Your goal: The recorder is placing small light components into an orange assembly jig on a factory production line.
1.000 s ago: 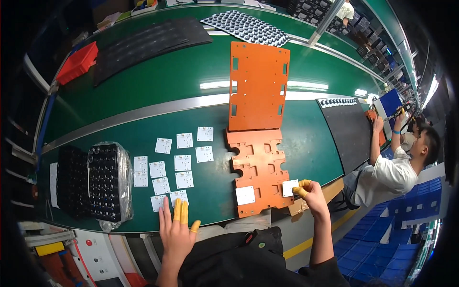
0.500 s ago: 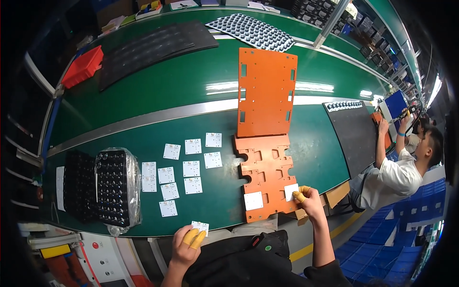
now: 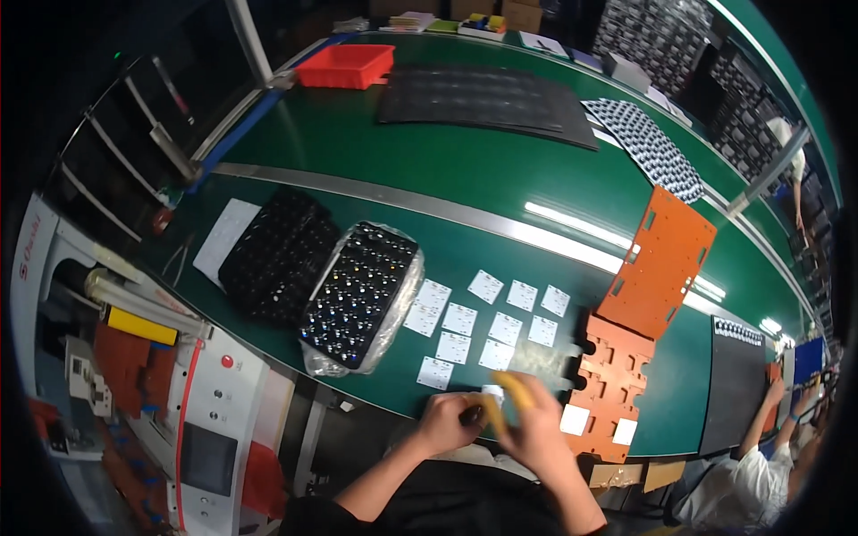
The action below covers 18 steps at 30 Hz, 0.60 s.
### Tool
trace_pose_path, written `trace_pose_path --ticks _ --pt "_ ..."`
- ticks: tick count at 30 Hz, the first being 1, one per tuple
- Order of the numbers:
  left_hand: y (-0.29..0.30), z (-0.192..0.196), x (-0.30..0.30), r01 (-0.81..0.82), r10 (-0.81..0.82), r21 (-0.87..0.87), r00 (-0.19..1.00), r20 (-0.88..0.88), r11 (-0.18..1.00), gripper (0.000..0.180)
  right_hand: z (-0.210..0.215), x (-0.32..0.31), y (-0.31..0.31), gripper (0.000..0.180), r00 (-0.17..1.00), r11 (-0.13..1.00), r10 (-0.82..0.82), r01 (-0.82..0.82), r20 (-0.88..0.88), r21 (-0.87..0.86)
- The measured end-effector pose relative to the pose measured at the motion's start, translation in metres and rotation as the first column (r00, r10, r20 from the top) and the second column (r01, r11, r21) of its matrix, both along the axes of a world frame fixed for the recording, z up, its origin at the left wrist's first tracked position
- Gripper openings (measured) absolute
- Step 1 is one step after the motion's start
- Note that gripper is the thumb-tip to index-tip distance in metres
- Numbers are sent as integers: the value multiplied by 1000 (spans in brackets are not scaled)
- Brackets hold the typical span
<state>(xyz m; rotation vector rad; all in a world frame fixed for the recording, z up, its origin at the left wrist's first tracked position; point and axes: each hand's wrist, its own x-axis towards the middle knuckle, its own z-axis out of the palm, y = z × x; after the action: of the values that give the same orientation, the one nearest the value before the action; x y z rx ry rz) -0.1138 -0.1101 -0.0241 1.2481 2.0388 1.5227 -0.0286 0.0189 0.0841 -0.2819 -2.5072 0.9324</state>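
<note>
My left hand [image 3: 451, 422], with yellow finger covers, is closed on a thin white square board [image 3: 493, 391] at the table's near edge. My right hand [image 3: 536, 424], also with yellow finger covers, reaches in against it. Motion smears its fingers, so I cannot tell whether it grips the board too. A small dark thing shows by my left fingers, too unclear to name. Right of my hands lies an orange fixture base [image 3: 608, 335] with cutouts, its orange lid plate [image 3: 661, 268] raised behind. Two white boards sit in its near end, a left one [image 3: 575, 420] and a right one [image 3: 625, 432].
Several loose white boards [image 3: 459, 319] lie left of the fixture. Further left stands a plastic-wrapped black tray of small round parts [image 3: 362, 295], beside another black tray [image 3: 279, 255]. A red bin [image 3: 344, 67] and black sheets [image 3: 483, 98] lie behind. A co-worker [image 3: 737, 487] sits at right.
My view has turned left. My right hand has let go of the white board at the fixture's near right and come over to my left hand, which still has its board.
</note>
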Motion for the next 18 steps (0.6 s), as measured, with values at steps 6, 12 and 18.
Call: trace_pose_path --ticks 6,12,18 --pt "-10 -11 -1 5 4 -66 991 134 998 39 -4 -167 -28 42 946 978 189 -204 -263 -33" --pt "-7 5 -5 86 -67 -83 975 210 993 45 -14 -247 -19 34 1000 999 -9 10 -8 46" --pt "-5 -1 -1 -24 24 1 984 178 1000 21 -8 -227 -9 27 989 984 -96 76 -115 -164"
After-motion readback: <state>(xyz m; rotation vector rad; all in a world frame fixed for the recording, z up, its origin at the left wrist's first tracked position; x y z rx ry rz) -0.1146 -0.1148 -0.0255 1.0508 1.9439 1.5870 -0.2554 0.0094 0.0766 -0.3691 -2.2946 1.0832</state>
